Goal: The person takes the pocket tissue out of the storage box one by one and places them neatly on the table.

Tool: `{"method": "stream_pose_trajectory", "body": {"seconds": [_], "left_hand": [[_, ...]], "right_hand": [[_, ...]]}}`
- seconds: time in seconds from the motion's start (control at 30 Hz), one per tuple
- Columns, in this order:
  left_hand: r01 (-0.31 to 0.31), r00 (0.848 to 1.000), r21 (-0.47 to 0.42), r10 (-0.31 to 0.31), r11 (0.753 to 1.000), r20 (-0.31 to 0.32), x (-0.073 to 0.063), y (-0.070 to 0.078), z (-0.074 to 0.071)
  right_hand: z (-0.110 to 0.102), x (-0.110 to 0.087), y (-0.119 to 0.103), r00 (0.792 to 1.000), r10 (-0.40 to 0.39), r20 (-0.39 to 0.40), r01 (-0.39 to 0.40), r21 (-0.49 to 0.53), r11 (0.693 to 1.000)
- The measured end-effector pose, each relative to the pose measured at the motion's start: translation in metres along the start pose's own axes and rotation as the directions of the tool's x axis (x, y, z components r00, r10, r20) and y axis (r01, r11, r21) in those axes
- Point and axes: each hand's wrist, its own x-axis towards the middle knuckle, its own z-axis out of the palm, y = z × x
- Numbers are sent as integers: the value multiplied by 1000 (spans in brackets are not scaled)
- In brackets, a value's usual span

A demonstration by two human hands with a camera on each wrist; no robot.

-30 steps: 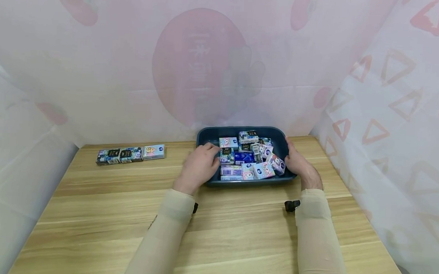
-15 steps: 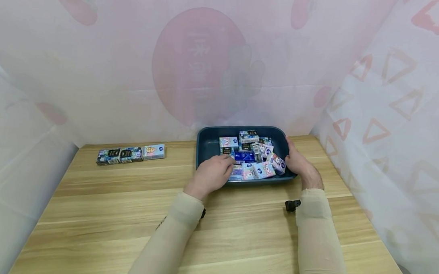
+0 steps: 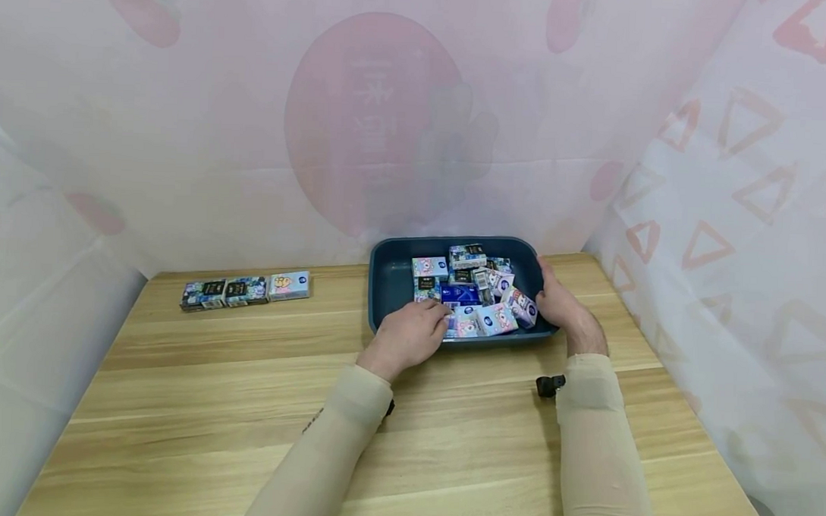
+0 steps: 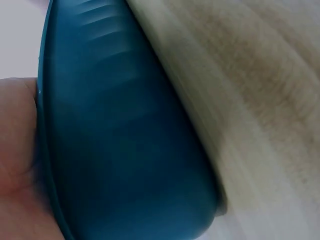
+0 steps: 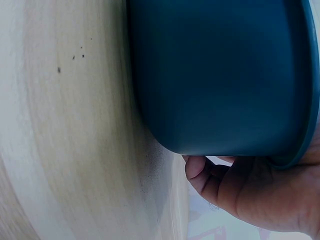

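Observation:
A dark teal plastic tray (image 3: 393,281) stands against the back wall, with several small tissue packs in it, loosely heaped. My left hand (image 3: 410,338) reaches over its front rim, fingers bent down at the purple tissue pack in the front left corner. That pack is mostly covered, and the fingertips are hidden, also in the left wrist view. My right hand (image 3: 560,305) holds the tray's right end; in the right wrist view its fingers (image 5: 202,172) curl against the outer wall. A blue tissue pack (image 3: 461,294) and a pink-white tissue pack (image 3: 497,319) lie near the left hand.
To the left, a row of 3 tissue packs lies end to end: two dark floral packs (image 3: 204,295) and a light blue pack (image 3: 290,285). The wooden table (image 3: 196,402) meets a printed cloth wall (image 3: 219,130) at the back and sides.
My left hand has moved right and toward the front of the tray, from the left rim to the front left corner, uncovering the dark floral pack. The right hand has stayed in place.

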Motion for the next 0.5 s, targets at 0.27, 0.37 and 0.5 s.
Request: {"method": "stream_pose_trajectory", "body": {"seconds": [0.27,0.37,0.5], "left_hand": [[57,998,-22,-57,998,34,2,-1,6],[67,997,-28,-66,997,30,2,-2,7],[73,997,-38,-72,997,15,2,-3,8]], "right_hand": [[0,-1,0,1000,-5,0,5,-10,1000],[0,-1,1,1000,-8,0,8,-9,1000],[0,-1,0,1000,-11,1,11,-3,1000]]}}
